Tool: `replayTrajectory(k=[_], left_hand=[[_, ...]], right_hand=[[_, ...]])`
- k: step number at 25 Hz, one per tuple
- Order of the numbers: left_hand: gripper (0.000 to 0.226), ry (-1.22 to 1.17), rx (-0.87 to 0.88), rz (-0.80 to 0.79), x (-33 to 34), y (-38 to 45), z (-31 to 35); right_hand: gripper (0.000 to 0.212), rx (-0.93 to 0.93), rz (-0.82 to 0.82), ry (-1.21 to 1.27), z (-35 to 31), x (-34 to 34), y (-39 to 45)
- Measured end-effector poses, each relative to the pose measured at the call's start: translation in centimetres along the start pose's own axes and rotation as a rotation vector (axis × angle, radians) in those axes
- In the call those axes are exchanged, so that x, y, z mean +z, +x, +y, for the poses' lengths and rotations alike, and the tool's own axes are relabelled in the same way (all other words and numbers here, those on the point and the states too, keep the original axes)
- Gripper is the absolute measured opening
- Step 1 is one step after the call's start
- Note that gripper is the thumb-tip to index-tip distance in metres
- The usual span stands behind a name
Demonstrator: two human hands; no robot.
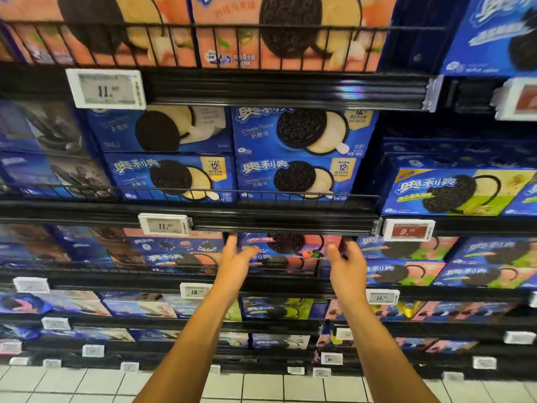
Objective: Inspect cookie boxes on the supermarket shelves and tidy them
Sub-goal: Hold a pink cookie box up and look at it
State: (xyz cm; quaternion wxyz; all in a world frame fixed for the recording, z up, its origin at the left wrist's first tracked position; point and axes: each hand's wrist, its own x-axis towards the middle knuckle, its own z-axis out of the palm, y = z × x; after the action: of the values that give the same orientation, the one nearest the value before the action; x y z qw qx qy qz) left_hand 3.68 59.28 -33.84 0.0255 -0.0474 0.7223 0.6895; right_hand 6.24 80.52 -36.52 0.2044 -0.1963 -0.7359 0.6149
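White floor tiles [261, 386] lie nearest, below both bare forearms. The left hand [236, 257] and right hand [347, 258] reach up with fingers spread wide, holding nothing, flanking a pink-and-blue cookie box [287, 245] on the middle shelf [203, 279]. Being light, stiff cardboard, it should slide easily if gripped by its two side edges. Beyond, wire-fronted shelves carry stacked blue cheese-flavour boxes [296, 154] above.

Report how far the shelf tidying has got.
Done: the cheese-flavour boxes above sit squarely behind their rail. In hand: left hand and right hand reach, fingers open, either side of the pink-and-blue box, not yet gripping. Left: that box and the blurred lower shelves.
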Motion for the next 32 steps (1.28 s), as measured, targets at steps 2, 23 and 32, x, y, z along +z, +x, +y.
replayTrajectory(k=[2,23,32], left_hand=[[0.039,-0.029,-0.022,-0.007,0.3,0.3,0.0],[0.087,-0.084,-0.111,0.033,0.9,-0.5,-2.2],[0.063,-0.175,0.002,0.135,0.1,-3.9,-3.2]], right_hand=[[0.003,0.024,-0.002,-0.026,-0.2,0.3,0.5],[0.025,0.093,-0.214,-0.030,-0.8,1.0,1.3],[0.040,0.038,-0.254,0.052,-0.2,-0.3,-0.5]])
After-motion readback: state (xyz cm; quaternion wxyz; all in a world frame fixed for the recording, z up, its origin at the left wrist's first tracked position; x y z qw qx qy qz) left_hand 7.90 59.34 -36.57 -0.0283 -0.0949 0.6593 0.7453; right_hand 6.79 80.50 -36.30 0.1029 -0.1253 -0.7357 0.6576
